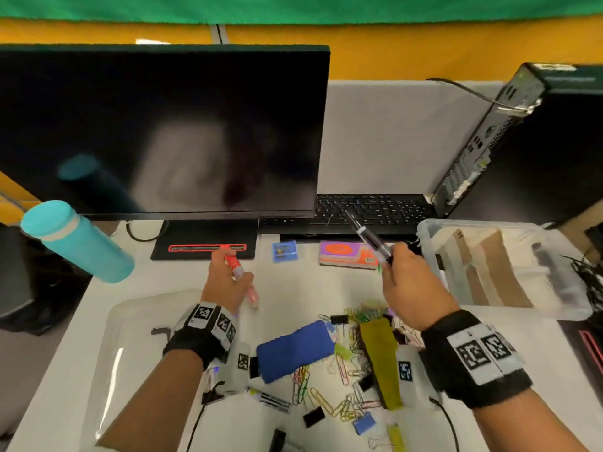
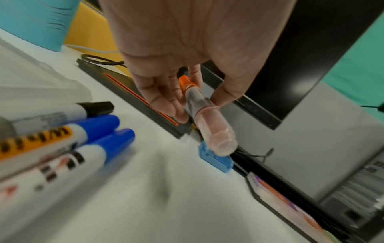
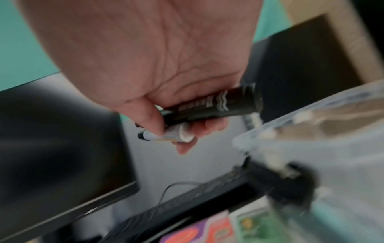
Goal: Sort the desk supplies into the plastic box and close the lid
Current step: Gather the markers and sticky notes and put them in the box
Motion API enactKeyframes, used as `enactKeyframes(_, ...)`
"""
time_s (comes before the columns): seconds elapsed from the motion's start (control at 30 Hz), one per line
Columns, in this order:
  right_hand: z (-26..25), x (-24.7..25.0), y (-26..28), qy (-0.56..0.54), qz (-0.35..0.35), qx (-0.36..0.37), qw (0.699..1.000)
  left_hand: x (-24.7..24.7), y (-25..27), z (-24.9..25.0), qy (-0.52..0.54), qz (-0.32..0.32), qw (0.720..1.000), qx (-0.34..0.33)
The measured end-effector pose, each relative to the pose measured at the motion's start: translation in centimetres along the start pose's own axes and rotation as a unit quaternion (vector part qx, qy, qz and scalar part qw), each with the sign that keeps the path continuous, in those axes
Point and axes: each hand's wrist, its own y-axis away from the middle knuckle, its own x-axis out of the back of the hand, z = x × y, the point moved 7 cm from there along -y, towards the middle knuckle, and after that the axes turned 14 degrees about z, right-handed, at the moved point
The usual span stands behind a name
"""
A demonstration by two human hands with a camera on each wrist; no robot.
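Plastic box (image 1: 509, 308), clear and lidless, sits at the desk's right side, just right of the keyboard (image 1: 368, 212) and in front of the black computer tower (image 1: 535, 141); brown cardboard pieces lie inside it. Left of the box stands the dark monitor (image 1: 156, 125), with a teal bottle (image 1: 78, 243) further left. A clear lid (image 1: 111, 347) lies flat on the white desk (image 1: 293, 282), well left of the box, under the left forearm. Between lid and box lie a blue eraser (image 1: 293, 350), an olive-green strip (image 1: 381, 360) and a scatter of coloured paper clips (image 1: 339, 380) with black and blue binder clips. Behind them, near the keyboard, rest an orange-and-purple sticky-note pack (image 1: 349, 252) and a small blue case (image 1: 284, 251).

Right hand (image 1: 411, 282), just left of the box's near corner, curls its fingers round a black marker (image 3: 216, 105) and a white marker (image 3: 166, 134) together. Left hand (image 1: 225, 282), in front of the monitor stand, pinches an orange-capped glue stick (image 2: 205, 115) between thumb and fingertips, held above the desk. The left wrist view shows three markers (image 2: 62, 144), one black-capped and two blue-capped, lying side by side close to the camera.
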Motion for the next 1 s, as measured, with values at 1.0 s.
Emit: enactKeyframes(1.0,11.7,3.6,-2.2,0.093,-0.002,-0.128,0.987,-7.9,15.1,5.3,-0.024,-0.158,0.978,-0.136)
